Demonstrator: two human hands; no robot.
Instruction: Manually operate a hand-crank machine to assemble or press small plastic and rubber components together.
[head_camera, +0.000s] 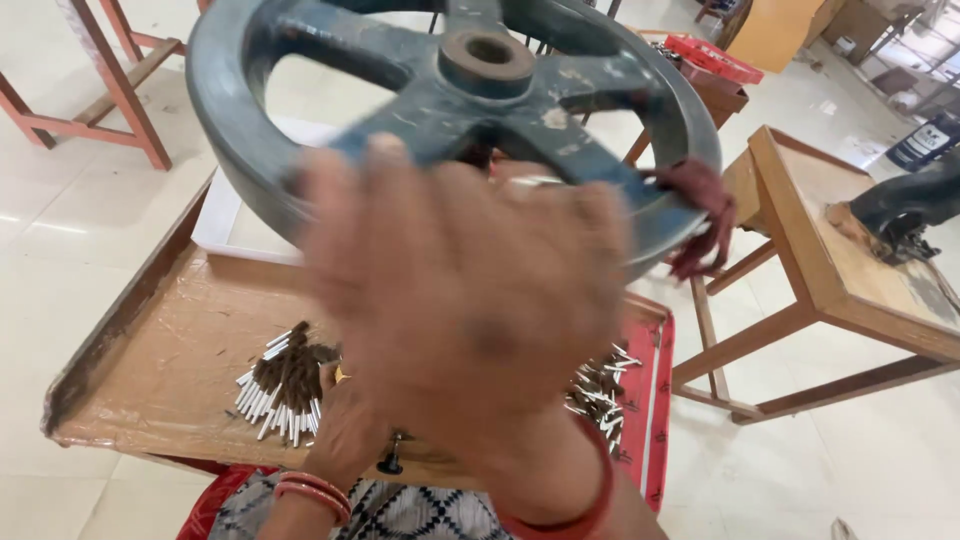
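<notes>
One wheel (450, 90), blue-grey cast metal with spokes and a round hub, fills the upper middle of the view; two hands are in frame, and two heaps of small white-tipped sticks lie on one board (170, 360). The right hand (465, 310) is raised close to the camera, blurred, back toward the lens, fingers spread and extended; the fingertips overlap the lower rim and spokes of the wheel, but whether they touch or clasp it cannot be told. The wheel lies beyond and above those fingers, its hub clear of them. The left hand (350, 430) sits low at the near edge of the board, mostly hidden behind the right hand, so the set of its fingers cannot be told; it lies just beside the left heap (285, 385). The right heap (600, 390) shows partly past the right wrist. A dark red rag (700, 215) hangs at the right side of the wheel rim. A white tray (225, 215) lies at the far end of the board, under the wheel. A wooden table (830, 270) stands well apart to the right. Red bangles show on both wrists. The right hand blocks the middle of the board.
</notes>
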